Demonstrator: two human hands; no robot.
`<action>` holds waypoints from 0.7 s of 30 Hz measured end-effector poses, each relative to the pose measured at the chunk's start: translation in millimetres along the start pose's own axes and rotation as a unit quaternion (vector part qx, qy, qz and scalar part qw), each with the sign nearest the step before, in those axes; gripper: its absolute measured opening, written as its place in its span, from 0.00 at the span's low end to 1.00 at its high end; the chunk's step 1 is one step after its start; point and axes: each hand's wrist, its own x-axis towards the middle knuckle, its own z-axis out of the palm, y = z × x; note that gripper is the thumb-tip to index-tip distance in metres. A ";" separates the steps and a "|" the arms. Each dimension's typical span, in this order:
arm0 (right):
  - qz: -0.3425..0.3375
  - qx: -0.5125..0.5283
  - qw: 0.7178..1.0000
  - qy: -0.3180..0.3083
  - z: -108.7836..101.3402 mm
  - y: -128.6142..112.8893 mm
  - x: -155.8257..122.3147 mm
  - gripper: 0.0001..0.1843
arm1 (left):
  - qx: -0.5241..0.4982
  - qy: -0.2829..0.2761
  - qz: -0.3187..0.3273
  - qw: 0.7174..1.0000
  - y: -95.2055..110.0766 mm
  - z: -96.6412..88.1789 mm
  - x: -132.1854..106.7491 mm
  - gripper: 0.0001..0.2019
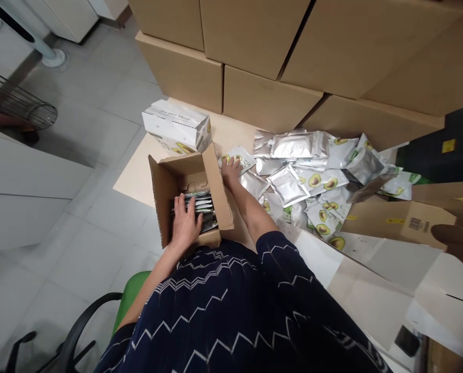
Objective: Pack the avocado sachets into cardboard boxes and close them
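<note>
Left of the frame's centre, the left hand (186, 225) rests inside an open cardboard box (221, 197), fingers extended and slightly spread against a row of packets (204, 203). Just right of the box, the right hand (231, 172) has its fingertips over an avocado-printed pouch (243, 157), whether gripping it cannot be told; beside it, right of centre, lies a heap of silver and white pouches (289, 186).

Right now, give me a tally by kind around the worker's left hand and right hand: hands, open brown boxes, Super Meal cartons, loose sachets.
Left hand and right hand: 2
Open brown box: 1
Super Meal carton: 1
Loose sachets: overlapping, no sure count
Total, sachets left out: 4
</note>
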 end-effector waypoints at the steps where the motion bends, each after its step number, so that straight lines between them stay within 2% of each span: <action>1: -0.010 0.029 0.999 0.026 -0.2 1.2 -2.6 0.18 | 0.000 0.000 0.001 1.000 0.0 0.0 0.1 0.29; 3: -0.026 0.087 0.994 0.058 -2.6 5.1 -4.4 0.19 | 0.000 0.002 0.002 1.000 0.2 0.2 0.3 0.29; 6: -0.031 0.116 0.992 0.042 -15.9 12.8 3.1 0.22 | -0.002 0.004 0.003 1.000 0.3 1.0 0.4 0.28; 9: 0.042 0.047 0.998 0.032 -46.1 20.7 20.0 0.15 | -0.005 0.005 0.001 1.000 0.3 2.2 0.0 0.28; 11: 0.070 0.017 0.996 0.056 -75.0 23.8 28.6 0.17 | -0.005 0.005 -0.001 1.000 0.6 2.5 -0.5 0.28; 12: 0.056 0.030 0.995 0.078 -91.1 23.6 29.7 0.19 | -0.006 0.006 -0.002 1.000 1.0 2.4 -0.7 0.27; 14: -0.021 0.115 0.984 0.133 -123.2 17.4 23.5 0.22 | -0.010 0.008 -0.007 1.000 1.9 1.7 -0.9 0.27; 17: -0.163 0.282 0.928 0.183 -160.4 -7.8 -1.3 0.21 | -0.013 0.010 -0.013 1.000 3.4 0.1 -0.9 0.26; 19: -0.220 0.310 0.914 0.142 -170.3 -32.7 -18.8 0.19 | -0.010 0.010 -0.013 1.000 4.2 -0.7 -0.9 0.25; 21: -0.254 0.258 0.931 0.046 -166.3 -59.5 -30.2 0.15 | -0.004 0.010 -0.011 1.000 4.5 -1.1 -1.2 0.25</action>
